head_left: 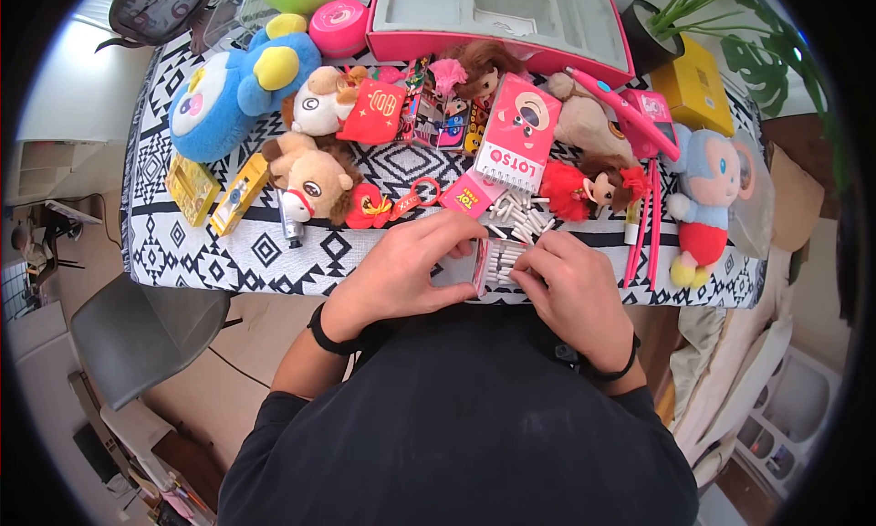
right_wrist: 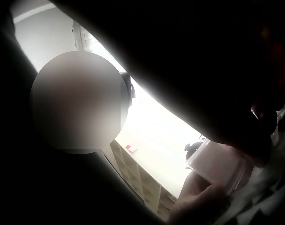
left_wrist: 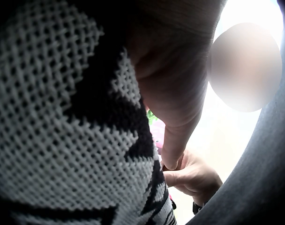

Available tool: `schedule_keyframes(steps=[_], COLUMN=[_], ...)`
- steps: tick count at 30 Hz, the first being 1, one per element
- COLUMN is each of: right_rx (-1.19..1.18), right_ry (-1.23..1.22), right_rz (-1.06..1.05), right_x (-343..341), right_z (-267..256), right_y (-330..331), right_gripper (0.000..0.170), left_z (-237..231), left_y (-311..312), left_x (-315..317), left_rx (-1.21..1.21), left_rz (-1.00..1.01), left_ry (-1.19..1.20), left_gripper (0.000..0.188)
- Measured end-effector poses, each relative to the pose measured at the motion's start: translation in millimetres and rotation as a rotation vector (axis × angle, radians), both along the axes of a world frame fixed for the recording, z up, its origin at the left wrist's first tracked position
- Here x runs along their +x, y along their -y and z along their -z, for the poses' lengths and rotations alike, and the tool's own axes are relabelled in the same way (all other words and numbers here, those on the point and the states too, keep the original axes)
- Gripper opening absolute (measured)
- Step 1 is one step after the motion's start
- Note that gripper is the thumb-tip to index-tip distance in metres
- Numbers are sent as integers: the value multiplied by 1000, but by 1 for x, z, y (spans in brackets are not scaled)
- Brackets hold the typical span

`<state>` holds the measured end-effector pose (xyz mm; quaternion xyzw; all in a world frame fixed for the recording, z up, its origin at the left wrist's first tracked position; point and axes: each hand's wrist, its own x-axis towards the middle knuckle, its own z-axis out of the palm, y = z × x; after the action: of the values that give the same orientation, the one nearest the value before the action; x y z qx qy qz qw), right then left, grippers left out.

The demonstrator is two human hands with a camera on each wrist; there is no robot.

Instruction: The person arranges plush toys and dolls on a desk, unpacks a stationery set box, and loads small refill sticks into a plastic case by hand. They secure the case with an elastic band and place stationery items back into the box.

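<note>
The left hand (head_left: 411, 261) grips a clear, rectangular plastic box (right_wrist: 215, 161) of thin white sticks (head_left: 501, 261). The right hand (head_left: 577, 284) curls beside them; whether it pinches any, I cannot tell.

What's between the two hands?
A small box with white sticks in it, between the left hand and right hand; the head view shows this.

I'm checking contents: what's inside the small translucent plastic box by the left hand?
Short, thin white sticks, side by side; the right hand hides part, and anything beneath is covered.
</note>
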<state>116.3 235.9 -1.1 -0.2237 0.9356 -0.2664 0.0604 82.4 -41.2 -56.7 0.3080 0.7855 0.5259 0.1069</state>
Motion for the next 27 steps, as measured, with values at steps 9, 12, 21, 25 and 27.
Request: schedule_keyframes(steps=[9,12,21,25,27], right_rx=[-27,-1,19,-3,-18], right_ry=[-47,-53,-59,-71,-87], right_rz=[31,25,15,27,35], right_x=[0,1,1,1,1], right_z=[3,3,4,6,6], right_y=[1,1,2,3,4], right_gripper=[14,13,12,13,14], left_z=[1,1,3,3,2], left_y=[0,0,0,0,0], left_x=[0,1,0,0,0], left_rx=[7,5,6,8,10], left_rz=[0,-1,0,2,1], left_ry=[-14,-16,-19,-20,-16], left_gripper=[68,68,69,69,69])
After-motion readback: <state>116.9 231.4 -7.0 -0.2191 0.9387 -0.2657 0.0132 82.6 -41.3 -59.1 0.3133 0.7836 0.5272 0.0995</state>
